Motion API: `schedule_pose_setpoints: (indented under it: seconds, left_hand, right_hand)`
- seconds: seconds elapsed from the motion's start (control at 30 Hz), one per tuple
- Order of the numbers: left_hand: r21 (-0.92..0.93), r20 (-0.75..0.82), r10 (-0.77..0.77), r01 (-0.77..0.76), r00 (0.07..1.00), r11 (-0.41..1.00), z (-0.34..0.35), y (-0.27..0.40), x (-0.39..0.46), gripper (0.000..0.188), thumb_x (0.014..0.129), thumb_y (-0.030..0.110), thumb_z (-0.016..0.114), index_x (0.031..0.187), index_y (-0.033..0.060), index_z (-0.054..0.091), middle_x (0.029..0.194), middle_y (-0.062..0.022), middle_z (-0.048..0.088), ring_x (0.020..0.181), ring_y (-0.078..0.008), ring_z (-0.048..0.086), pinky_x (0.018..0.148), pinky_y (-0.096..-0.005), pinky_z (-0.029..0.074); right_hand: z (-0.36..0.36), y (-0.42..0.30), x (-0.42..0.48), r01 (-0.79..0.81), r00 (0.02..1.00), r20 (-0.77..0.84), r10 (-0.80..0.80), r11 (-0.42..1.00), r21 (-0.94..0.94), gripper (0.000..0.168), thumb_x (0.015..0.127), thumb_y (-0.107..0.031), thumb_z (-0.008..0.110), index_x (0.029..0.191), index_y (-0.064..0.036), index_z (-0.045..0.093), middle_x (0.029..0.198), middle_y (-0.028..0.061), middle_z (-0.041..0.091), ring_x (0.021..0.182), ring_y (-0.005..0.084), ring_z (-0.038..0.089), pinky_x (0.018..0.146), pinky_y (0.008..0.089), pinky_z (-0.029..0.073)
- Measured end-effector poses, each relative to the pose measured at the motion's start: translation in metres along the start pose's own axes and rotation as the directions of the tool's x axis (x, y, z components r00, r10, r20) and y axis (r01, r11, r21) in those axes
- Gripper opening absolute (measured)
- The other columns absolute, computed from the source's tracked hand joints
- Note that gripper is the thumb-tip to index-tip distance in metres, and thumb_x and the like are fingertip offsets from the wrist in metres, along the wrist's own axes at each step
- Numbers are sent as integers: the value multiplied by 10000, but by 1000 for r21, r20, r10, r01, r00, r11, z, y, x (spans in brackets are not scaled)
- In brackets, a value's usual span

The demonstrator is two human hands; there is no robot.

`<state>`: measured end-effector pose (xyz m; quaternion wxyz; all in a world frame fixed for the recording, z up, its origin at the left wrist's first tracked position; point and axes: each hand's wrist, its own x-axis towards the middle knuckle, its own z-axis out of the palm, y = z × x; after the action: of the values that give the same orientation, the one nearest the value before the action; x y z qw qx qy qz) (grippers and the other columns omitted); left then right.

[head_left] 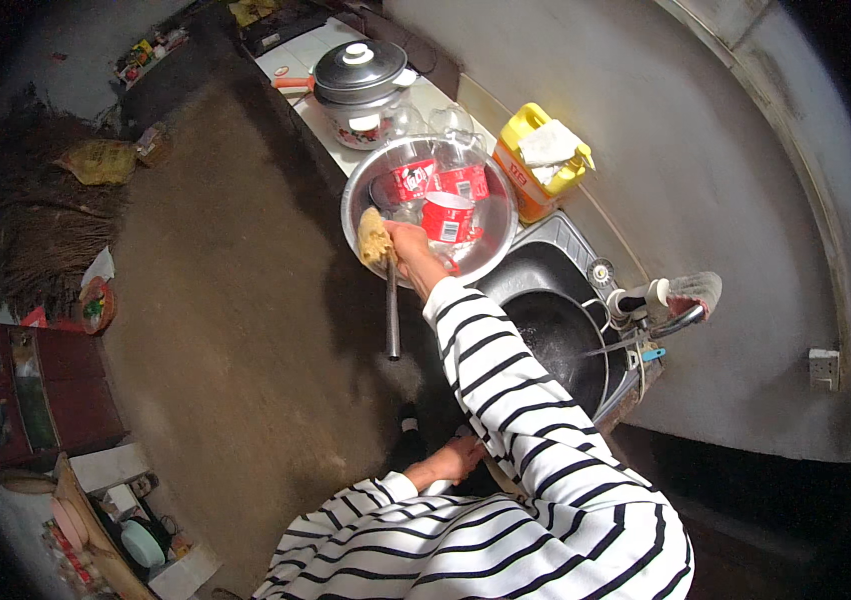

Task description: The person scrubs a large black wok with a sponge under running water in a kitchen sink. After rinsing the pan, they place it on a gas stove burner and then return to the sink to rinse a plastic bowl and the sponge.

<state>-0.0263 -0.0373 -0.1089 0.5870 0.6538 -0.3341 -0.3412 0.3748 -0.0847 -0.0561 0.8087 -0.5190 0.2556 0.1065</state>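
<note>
My right hand point(412, 246) is at the near rim of a stainless steel basin point(502, 251), its fingers around a scrubbing tool with a yellowish fibrous head point(374, 238) and a metal handle point(393, 322) pointing back toward me. In the basin lie clear plastic bottles with red labels point(449, 217). Close to my waist is my left hand point(457, 459), fingers curled, with a white thing point(437, 487) by it; whether it grips that is unclear. Below my right forearm, a black wok point(557, 337) sits in the sink point(519, 262), partly covered by my sleeve.
A faucet point(677, 322) runs water into the wok. Behind the basin stand a lidded pot point(360, 71) and a yellow jug point(538, 161). A wall socket point(824, 369) is at right. Brushwood point(35, 217), a dark red cabinet point(73, 382) and a box of dishes point(133, 517) line the left.
</note>
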Motion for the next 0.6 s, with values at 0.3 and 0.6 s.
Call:
schedule_pose_setpoints:
  seconds: [0.3,0.6]
  left_hand:
    - [175,173,-389,360,905,916,-17,46,13,325,763,139,611,1061,18,659,970,-195,683,878,-318,671,822,-410,519]
    - [-168,206,-492,526,846,834,-34,97,26,397,990,201,402,1293,-50,451,698,-179,622,389,-250,563,370,-382,475]
  right_hand:
    - [-41,54,-87,405,755,-25,-655,495,-769,244,851,-192,632,975,18,632,826,162,690,813,314,683,764,395,522]
    - [-102,76,-122,182,981,53,-187,793,-581,497,883,-421,665,1142,2,636,860,106,694,727,206,653,718,339,521]
